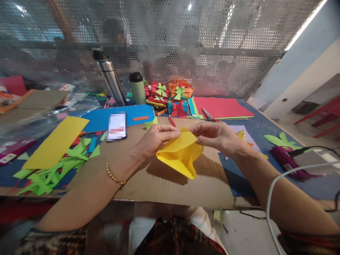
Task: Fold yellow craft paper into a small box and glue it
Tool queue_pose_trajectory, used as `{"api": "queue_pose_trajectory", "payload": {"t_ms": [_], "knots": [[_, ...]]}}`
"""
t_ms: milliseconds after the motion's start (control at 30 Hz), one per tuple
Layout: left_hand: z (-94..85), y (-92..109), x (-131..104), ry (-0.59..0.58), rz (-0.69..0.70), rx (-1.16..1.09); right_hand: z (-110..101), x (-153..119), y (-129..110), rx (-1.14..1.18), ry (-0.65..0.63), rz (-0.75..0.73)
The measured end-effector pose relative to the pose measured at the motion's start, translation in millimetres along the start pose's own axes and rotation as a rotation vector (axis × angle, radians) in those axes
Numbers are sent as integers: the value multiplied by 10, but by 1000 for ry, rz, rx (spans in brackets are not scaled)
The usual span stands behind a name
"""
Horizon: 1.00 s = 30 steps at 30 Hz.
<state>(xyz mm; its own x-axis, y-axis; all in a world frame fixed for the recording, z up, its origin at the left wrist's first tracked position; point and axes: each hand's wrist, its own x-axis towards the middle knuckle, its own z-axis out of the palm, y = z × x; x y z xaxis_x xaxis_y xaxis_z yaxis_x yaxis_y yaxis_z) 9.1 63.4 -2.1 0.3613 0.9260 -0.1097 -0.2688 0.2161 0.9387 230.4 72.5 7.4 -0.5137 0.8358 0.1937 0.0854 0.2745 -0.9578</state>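
Blue-topped desk (240, 182) set before a perforated screen (159, 24), seen from the worker's own viewpoint. At center, a folded yellow paper (180, 156), shaped like an open pouch, is held just above a brown cardboard sheet (164, 193), on which its shadow falls. The left hand (159, 136) pinches the paper's upper left edge between thumb and fingers; the right hand (216, 134) pinches its upper right side, with the fingertips of both hands near one another. A gold bracelet (114, 175) encircles the left wrist.

Beyond the paper, a small red strip (172, 122) lies at the cardboard's far edge, with scissors (208, 115) beside red sheets (223, 108) to the right. Behind these stand small colored boxes (177, 108) trimmed with bows, a green tumbler (138, 88) and a steel flask (113, 81). To the left, a blue sheet (92, 118) lies beyond a yellow sheet (57, 141), which partly covers a heap of green strips (53, 177). At far right, green paper pieces (283, 141) lie near a purple device (289, 164); a pale cable (271, 191) passes in front of the right forearm.
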Motion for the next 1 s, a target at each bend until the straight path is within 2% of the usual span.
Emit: {"api": "queue_pose_trajectory", "payload": {"t_ms": [133, 367, 600, 800, 1000], "knots": [[37, 13, -43, 14, 1, 83, 49, 8, 36, -55, -12, -24], [66, 4, -89, -19, -8, 165, 94, 15, 143, -206, 119, -114], [49, -8, -20, 0, -19, 214, 115, 19, 114, -439, 201, -385], [7, -58, 15, -1, 7, 246, 90, 28, 112, -581, 143, -548], [12, -27, -1, -32, -43, 292, 61, 47, 120, -606, 64, -588]]}}
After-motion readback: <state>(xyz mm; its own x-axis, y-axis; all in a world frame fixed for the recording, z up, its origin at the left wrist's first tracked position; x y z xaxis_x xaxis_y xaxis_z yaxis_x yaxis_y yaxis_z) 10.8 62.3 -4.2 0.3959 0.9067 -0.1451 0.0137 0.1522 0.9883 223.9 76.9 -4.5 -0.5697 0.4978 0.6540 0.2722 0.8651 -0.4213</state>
